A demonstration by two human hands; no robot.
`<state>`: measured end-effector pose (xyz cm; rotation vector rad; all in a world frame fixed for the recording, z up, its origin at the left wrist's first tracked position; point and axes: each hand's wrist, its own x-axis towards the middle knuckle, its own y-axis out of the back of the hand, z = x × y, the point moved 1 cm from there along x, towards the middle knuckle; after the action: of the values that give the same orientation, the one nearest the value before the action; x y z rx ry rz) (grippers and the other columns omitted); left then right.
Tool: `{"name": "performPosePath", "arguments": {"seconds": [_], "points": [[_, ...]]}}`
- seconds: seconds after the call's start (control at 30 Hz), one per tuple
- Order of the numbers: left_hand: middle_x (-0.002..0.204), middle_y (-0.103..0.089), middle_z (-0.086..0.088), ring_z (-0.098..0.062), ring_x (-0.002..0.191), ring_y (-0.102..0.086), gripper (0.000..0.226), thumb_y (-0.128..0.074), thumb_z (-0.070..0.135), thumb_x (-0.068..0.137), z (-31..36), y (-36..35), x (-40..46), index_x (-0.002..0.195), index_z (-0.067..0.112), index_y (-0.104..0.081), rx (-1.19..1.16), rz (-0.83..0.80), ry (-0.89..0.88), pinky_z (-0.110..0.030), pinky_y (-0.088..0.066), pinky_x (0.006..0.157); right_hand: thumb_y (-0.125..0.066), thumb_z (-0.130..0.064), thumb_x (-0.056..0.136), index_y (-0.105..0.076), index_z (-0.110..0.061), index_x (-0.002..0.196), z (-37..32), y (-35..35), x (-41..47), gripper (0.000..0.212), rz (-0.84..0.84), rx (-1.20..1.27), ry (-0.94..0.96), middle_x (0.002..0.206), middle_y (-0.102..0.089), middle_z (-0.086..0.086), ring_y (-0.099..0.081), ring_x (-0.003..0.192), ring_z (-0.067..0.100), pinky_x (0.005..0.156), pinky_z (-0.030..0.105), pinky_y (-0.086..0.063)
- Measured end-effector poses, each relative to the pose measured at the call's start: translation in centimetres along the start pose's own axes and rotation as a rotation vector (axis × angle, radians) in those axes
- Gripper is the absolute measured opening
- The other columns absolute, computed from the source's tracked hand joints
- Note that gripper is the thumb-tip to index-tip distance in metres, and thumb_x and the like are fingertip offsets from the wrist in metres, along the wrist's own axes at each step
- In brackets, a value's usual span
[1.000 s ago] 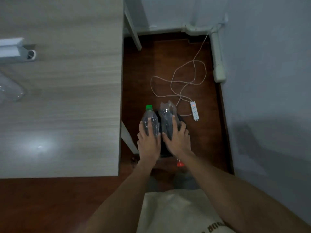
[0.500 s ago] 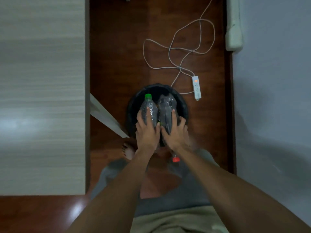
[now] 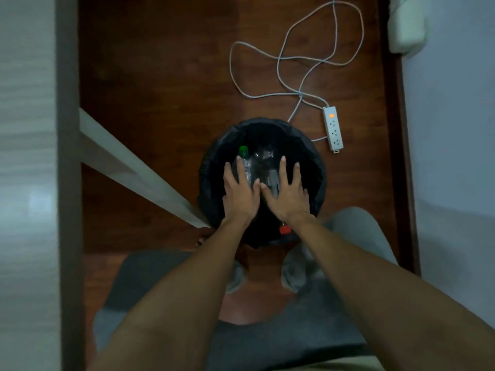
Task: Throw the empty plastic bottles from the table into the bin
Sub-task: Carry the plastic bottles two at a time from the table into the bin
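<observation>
A round black bin point(image 3: 320, 167) with a dark liner stands on the wooden floor below me. Two clear plastic bottles lie side by side inside its mouth. The left bottle point(image 3: 247, 170) has a green cap pointing away from me. The right bottle point(image 3: 265, 156) is crumpled, and its red cap point(image 3: 284, 229) shows under my right wrist. My left hand point(image 3: 241, 194) hovers over the green-capped bottle, fingers spread and lifted off it. Above the crumpled bottle, my right hand point(image 3: 288, 195) is likewise spread flat and grips nothing.
The table top point(image 3: 26, 156) runs along the left, with a pale slanted table leg point(image 3: 134, 167) reaching close to the bin. A white power strip point(image 3: 333, 129) and its looped cable point(image 3: 294, 57) lie beyond the bin. A wall point(image 3: 455, 156) closes the right side.
Both hands carried the bottles down over the bin, then their fingers spread and let go. The bottles now sit lower, inside the bin's mouth.
</observation>
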<state>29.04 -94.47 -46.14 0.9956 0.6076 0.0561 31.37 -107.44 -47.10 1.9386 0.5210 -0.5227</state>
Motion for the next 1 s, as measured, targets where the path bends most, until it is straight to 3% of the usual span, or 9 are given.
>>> {"name": "performPosePath", "arguments": {"seconds": [0.33, 0.57, 0.83, 1.0], "points": [[0.163, -0.005, -0.017, -0.038, 0.149, -0.017, 0.072, -0.037, 0.045, 0.103, 8.4, 17.7, -10.6, 0.159, 0.018, -0.001, 0.164, 0.029, -0.101, -0.049, -0.029, 0.117, -0.026, -0.063, 0.099, 0.008, -0.027, 0.159, -8.1, 15.4, -12.9, 0.077, 0.078, -0.079, 0.101, 0.167, 0.01, 0.012, -0.007, 0.153, 0.037, 0.123, 0.048, -0.015], [0.166, -0.001, -0.01, -0.03, 0.153, 0.0, 0.068, -0.026, 0.048, 0.104, 13.5, 28.8, -17.2, 0.159, 0.02, 0.004, 0.205, 0.144, -0.115, -0.045, -0.009, 0.123, -0.024, -0.055, 0.102, 0.009, -0.024, 0.159, -13.6, 24.7, -21.2, 0.072, 0.131, -0.174, 0.212, 0.167, 0.007, 0.013, -0.002, 0.153, 0.034, 0.124, 0.049, -0.01], [0.166, -0.005, -0.01, -0.032, 0.153, -0.002, 0.07, -0.027, 0.049, 0.103, 11.0, 33.7, -19.4, 0.159, 0.021, 0.004, 0.234, 0.291, -0.158, -0.051, -0.012, 0.122, -0.023, -0.056, 0.102, 0.009, -0.023, 0.158, -17.9, 26.3, -23.8, 0.073, 0.215, -0.256, 0.27, 0.166, 0.009, 0.014, 0.002, 0.154, 0.034, 0.124, 0.049, -0.006], [0.166, -0.001, -0.011, -0.033, 0.153, 0.001, 0.069, -0.023, 0.052, 0.103, 5.8, 37.0, -19.4, 0.158, 0.023, 0.007, 0.255, 0.274, -0.186, -0.053, -0.009, 0.121, -0.023, -0.056, 0.102, 0.01, -0.023, 0.159, -22.7, 23.8, -24.9, 0.073, 0.268, -0.289, 0.27, 0.166, 0.012, 0.013, 0.004, 0.154, 0.034, 0.124, 0.05, -0.005]]}}
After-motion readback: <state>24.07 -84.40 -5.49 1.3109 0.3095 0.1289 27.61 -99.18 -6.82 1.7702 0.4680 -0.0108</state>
